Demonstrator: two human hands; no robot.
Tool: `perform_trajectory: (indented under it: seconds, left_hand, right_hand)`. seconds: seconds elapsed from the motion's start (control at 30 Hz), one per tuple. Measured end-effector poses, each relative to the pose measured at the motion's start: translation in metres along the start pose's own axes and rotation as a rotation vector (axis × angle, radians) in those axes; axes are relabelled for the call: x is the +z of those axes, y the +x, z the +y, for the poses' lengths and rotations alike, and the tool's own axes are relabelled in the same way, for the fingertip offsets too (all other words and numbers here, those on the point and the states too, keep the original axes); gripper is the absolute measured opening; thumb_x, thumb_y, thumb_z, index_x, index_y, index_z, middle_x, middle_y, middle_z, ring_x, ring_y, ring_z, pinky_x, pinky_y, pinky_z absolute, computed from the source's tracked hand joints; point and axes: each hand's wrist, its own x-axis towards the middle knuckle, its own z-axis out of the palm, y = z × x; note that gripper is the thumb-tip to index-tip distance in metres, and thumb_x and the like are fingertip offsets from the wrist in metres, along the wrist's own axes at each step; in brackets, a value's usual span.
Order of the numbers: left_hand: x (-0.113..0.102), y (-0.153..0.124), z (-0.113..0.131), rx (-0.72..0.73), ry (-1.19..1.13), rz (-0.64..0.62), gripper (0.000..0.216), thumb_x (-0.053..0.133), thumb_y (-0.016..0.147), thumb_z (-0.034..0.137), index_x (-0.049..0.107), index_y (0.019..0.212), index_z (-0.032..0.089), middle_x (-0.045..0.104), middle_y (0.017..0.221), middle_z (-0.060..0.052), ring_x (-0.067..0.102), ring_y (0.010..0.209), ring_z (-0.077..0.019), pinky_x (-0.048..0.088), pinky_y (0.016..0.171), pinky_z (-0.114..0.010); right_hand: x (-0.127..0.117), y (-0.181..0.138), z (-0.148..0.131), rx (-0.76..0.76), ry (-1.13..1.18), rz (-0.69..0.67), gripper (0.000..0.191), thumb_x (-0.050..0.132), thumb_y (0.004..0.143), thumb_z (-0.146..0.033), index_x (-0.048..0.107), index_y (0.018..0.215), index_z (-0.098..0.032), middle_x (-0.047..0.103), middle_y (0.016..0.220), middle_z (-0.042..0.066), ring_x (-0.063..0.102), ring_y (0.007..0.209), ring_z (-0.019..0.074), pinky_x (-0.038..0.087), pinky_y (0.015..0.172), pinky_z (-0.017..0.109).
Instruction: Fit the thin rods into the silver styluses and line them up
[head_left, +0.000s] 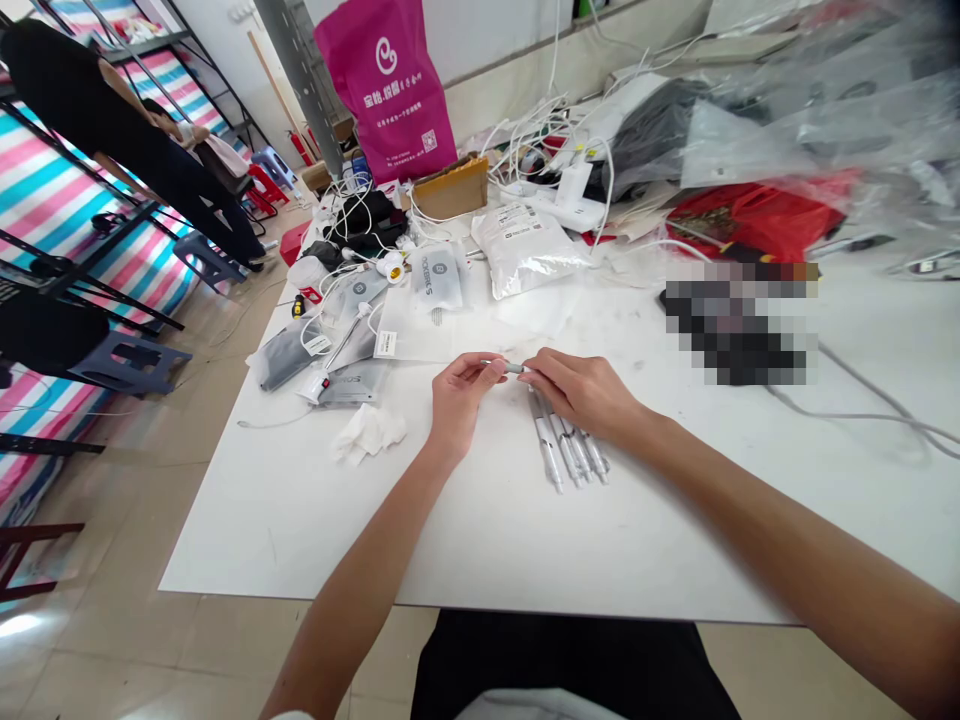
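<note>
Above the middle of the white table [315,540], a slim grey-and-white pen [512,367] spans both hands. My left hand [461,395] pinches it between thumb and fingers, and the left end is partly hidden. My right hand [574,385] closes its fingertips round the other end, which is covered. Just below the right hand, several white pens with clear bodies [551,455] lie side by side, their upper ends partly hidden under that hand. A crumpled white tissue [369,432] rests to the left of my left hand.
Flat grey packets [285,355], a white packet [525,250] and tangled white cables [525,150] crowd the back. A magenta bag [390,90] stands behind them. At right are a blurred-out dark object [735,330] and a grey cable [847,415]. A person [142,130] stands far left.
</note>
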Motion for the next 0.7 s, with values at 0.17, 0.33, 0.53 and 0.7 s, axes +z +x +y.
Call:
perform_trajectory:
  seconds: [0.17, 0.33, 0.53, 0.7]
  left_hand:
    - [0.002, -0.003, 0.004, 0.006, -0.089, -0.117, 0.041, 0.091, 0.080, 0.032, 0.079, 0.119, 0.025, 0.079, 0.120, -0.007, 0.070, 0.121, -0.0237, 0.045, 0.115, -0.042]
    - [0.005, -0.004, 0.000, -0.022, -0.065, -0.040, 0.026, 0.090, 0.081, 0.035, 0.080, 0.099, 0.020, 0.078, 0.112, -0.007, 0.071, 0.106, -0.0196, 0.051, 0.103, -0.037]
    - [0.006, -0.003, -0.003, -0.008, -0.078, -0.073, 0.028, 0.086, 0.084, 0.041, 0.080, 0.103, 0.022, 0.076, 0.112, -0.006, 0.069, 0.106, -0.0183, 0.052, 0.099, -0.034]
    - [0.005, -0.003, 0.004, -0.042, -0.247, -0.067, 0.032, 0.083, 0.088, 0.044, 0.073, 0.110, 0.023, 0.073, 0.106, -0.004, 0.071, 0.110, -0.0207, 0.050, 0.106, -0.038]
  right_hand:
    - [-0.003, 0.002, -0.003, 0.077, 0.212, -0.050, 0.040, 0.034, 0.114, -0.044, 0.062, 0.096, -0.022, 0.066, 0.076, 0.002, 0.056, 0.061, 0.0160, 0.043, 0.062, 0.030]
    - [-0.002, 0.002, -0.005, 0.123, 0.250, -0.042, 0.035, 0.050, 0.107, -0.055, 0.061, 0.117, -0.023, 0.070, 0.084, 0.003, 0.061, 0.064, 0.0179, 0.047, 0.063, 0.031]
    - [-0.007, 0.004, -0.012, 0.184, 0.377, -0.124, 0.039, 0.040, 0.111, -0.053, 0.060, 0.094, -0.024, 0.064, 0.070, -0.002, 0.052, 0.054, 0.0145, 0.044, 0.059, 0.030]
    - [-0.020, 0.011, -0.001, 0.207, 0.235, -0.053, 0.038, 0.041, 0.110, -0.051, 0.064, 0.117, -0.023, 0.076, 0.108, 0.009, 0.070, 0.093, 0.0246, 0.052, 0.085, 0.039]
